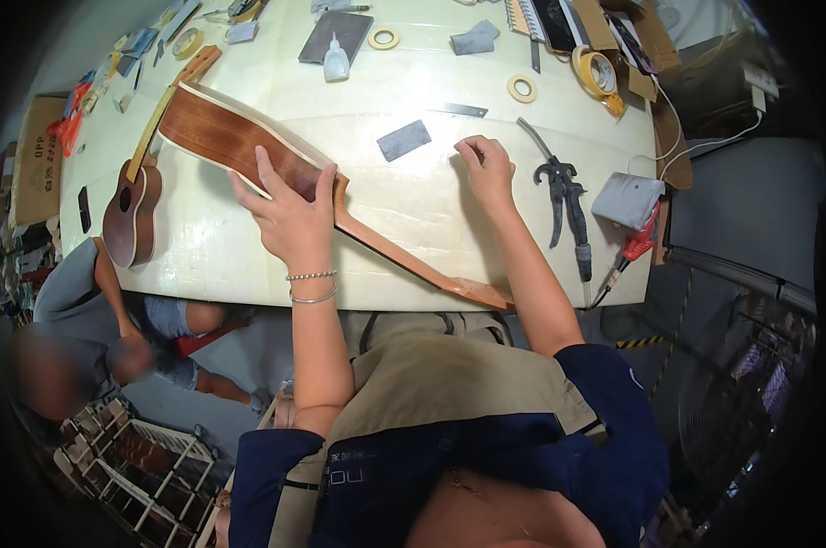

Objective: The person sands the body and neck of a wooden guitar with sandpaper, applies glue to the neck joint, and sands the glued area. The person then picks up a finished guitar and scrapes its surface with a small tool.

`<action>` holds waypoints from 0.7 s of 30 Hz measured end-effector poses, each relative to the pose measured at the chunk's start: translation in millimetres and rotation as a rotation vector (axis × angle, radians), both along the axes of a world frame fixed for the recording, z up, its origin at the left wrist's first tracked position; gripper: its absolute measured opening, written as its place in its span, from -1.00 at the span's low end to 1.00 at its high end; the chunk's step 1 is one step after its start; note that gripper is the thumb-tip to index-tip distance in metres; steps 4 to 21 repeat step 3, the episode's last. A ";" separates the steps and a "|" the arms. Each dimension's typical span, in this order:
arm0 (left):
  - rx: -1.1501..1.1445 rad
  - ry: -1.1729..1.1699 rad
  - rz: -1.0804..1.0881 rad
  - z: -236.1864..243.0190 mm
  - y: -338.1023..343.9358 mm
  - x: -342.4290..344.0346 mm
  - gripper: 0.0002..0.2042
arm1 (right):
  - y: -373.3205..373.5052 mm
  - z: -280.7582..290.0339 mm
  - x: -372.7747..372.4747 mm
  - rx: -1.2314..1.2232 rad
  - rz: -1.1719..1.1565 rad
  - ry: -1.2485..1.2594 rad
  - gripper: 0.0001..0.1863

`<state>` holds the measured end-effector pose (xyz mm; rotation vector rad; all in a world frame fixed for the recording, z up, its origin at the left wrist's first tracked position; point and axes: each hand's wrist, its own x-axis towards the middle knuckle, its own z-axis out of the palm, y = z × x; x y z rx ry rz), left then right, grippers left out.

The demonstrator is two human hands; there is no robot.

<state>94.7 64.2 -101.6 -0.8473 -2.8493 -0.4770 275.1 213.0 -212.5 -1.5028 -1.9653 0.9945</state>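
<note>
A brown ukulele [226, 137] with pale edging is tipped up on its side on the table. Its neck slants toward me, and the headstock lies at the near table edge. My left hand [294, 215] grips the body near the neck joint, fingers spread over the wood and thumb beside the heel. My right hand [489, 173] is over the table to the right, with curled fingers pinched together; whatever they hold, if anything, I cannot make out. A grey sandpaper piece [404, 141] lies between the ukulele and my right hand. Beyond it is a metal ruler [459, 110].
A black heat-gun-like tool with trigger [564, 196] lies right, beside a grey box [628, 201]. Tape rolls [522, 89] and a glue bottle [336, 60] sit farther back. Another ukulele [132, 215] is at left, near a seated person [75, 301]. A rack [148, 475] stands lower left.
</note>
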 end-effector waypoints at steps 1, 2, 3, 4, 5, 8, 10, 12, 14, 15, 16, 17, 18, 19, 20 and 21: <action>-0.066 0.123 -0.012 -1.6 -1.7 2.1 -0.12 | 0.1 -3.7 1.3 -0.022 -0.015 -0.015 -0.84; -0.131 0.249 -0.021 -1.3 -4.0 5.4 -0.10 | 0.6 -7.2 2.1 -0.042 -0.026 -0.027 -0.84; 0.151 0.226 -0.212 1.8 -4.9 14.1 -0.08 | 2.0 -13.3 4.9 -0.098 -0.050 0.000 -0.83; 0.151 0.226 -0.212 1.8 -4.9 14.1 -0.08 | 2.0 -13.3 4.9 -0.098 -0.050 0.000 -0.83; 0.151 0.226 -0.212 1.8 -4.9 14.1 -0.08 | 2.0 -13.3 4.9 -0.098 -0.050 0.000 -0.83; 0.151 0.226 -0.212 1.8 -4.9 14.1 -0.08 | 2.0 -13.3 4.9 -0.098 -0.050 0.000 -0.83; 0.151 0.226 -0.212 1.8 -4.9 14.1 -0.08 | 2.0 -13.3 4.9 -0.098 -0.050 0.000 -0.83; 0.151 0.226 -0.212 1.8 -4.9 14.1 -0.08 | 2.0 -13.3 4.9 -0.098 -0.050 0.000 -0.83; 0.151 0.226 -0.212 1.8 -4.9 14.1 -0.08 | 2.0 -13.3 4.9 -0.098 -0.050 0.000 -0.83; 0.151 0.226 -0.212 1.8 -4.9 14.1 -0.08 | 2.0 -13.3 4.9 -0.098 -0.050 0.000 -0.83; 0.151 0.226 -0.212 1.8 -4.9 14.1 -0.08 | 2.0 -13.3 4.9 -0.098 -0.050 0.000 -0.83; 0.151 0.226 -0.212 1.8 -4.9 14.1 -0.08 | 2.0 -13.3 4.9 -0.098 -0.050 0.000 -0.83; 0.151 0.226 -0.212 1.8 -4.9 14.1 -0.08 | 2.0 -13.3 4.9 -0.098 -0.050 0.000 -0.83; 0.151 0.226 -0.212 1.8 -4.9 14.1 -0.08 | 2.0 -13.3 4.9 -0.098 -0.050 0.000 -0.83; 0.151 0.226 -0.212 1.8 -4.9 14.1 -0.08 | 2.0 -13.3 4.9 -0.098 -0.050 0.000 -0.83; 0.151 0.226 -0.212 1.8 -4.9 14.1 -0.08 | 2.0 -13.3 4.9 -0.098 -0.050 0.000 -0.83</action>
